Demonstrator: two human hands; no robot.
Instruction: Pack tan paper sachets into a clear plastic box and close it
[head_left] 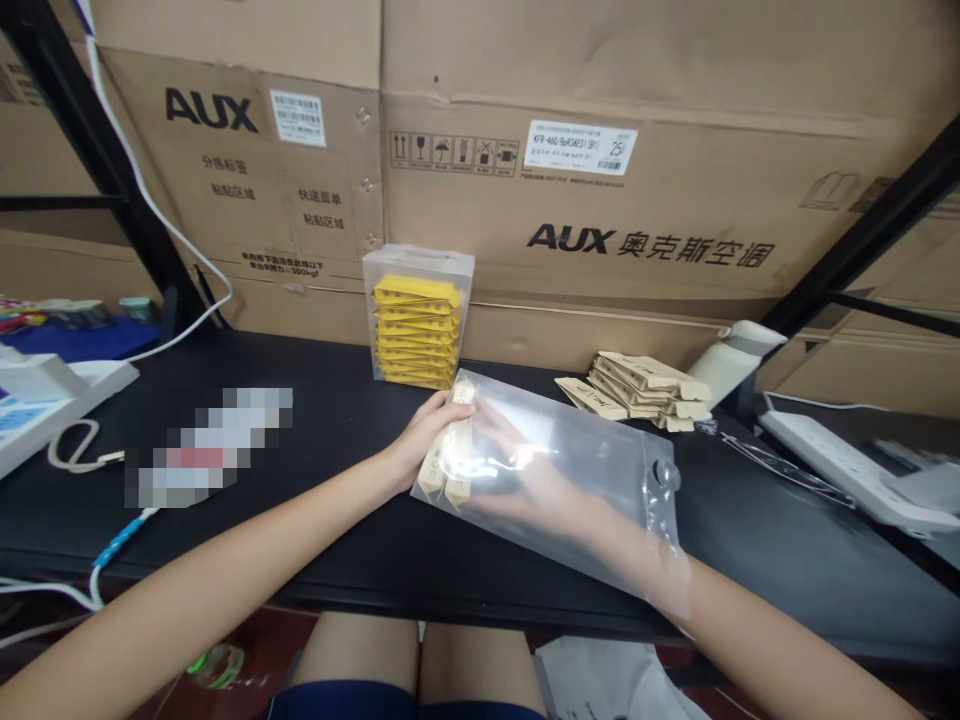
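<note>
Sachets (448, 462) inside clear pouch (600, 480), right hand (517, 470) fingers gripping them within, left hand (427, 435) fingers clasping pouch end

A clear box (418, 318) of yellow sachets stands at the back of the black table (315, 540), against cardboard cartons (600, 200) printed AUX. To its right lies a loose pile of beige sachets (645, 390), with a white bottle (731, 362) on its side just beyond. A white power strip (847, 468) sits at the far right. A white cable (150, 215) runs down the left, near a black shelf frame (97, 150).
</note>
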